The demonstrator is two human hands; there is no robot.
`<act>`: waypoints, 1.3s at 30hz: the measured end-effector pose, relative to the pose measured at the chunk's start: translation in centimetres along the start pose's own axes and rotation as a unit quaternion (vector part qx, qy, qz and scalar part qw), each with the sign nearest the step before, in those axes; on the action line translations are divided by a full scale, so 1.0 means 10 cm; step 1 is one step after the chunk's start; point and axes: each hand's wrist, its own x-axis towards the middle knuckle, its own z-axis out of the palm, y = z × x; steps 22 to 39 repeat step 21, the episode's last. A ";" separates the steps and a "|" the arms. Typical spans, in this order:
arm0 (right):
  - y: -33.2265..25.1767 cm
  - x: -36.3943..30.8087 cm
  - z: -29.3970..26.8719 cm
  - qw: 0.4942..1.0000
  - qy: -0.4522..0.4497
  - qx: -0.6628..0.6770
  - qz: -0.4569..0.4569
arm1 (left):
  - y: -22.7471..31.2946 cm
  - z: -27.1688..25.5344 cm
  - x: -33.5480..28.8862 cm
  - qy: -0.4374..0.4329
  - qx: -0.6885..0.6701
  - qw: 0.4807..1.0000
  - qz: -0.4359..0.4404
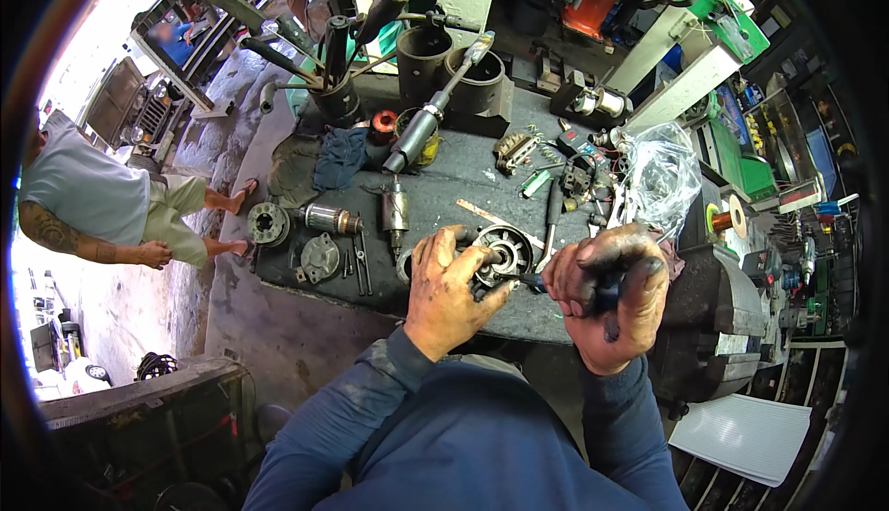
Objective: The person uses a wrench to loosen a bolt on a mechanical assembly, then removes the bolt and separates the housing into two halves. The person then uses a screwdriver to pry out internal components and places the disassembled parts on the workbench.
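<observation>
Near the front edge of the workbench, my left hand [451,293] grips a round, ribbed metal housing [506,241] from its left side, thumb and fingers bent around its rim. My right hand [611,300] is closed on the dark handle of what looks like a screwdriver. The thin dark shaft of this screwdriver [532,280] points left, its end at the near side of the housing by my left thumb. Fingers hide most of the handle, and whether the tip touches the metal is hard to see. Both hands are blackened with grease.
Left on the workbench [435,312] lie a copper-ended armature [333,219], a round end cover [319,257], wrenches [364,266] and a cylindrical part [395,208]. A hammer [553,215] and a clear plastic bag [662,178] lie right. A person [102,187] stands at left.
</observation>
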 end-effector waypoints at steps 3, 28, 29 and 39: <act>0.04 0.01 0.01 1.000 -0.002 0.013 0.002 | -0.03 0.03 -0.02 0.013 0.008 1.000 0.020; -0.03 0.00 0.15 0.999 0.025 -0.046 0.004 | -0.03 0.10 -0.08 0.016 0.001 1.000 0.016; -0.03 0.00 0.15 0.999 0.025 -0.046 0.004 | -0.03 0.10 -0.08 0.016 0.001 1.000 0.016; -0.03 0.00 0.15 0.999 0.025 -0.046 0.004 | -0.03 0.10 -0.08 0.016 0.001 1.000 0.016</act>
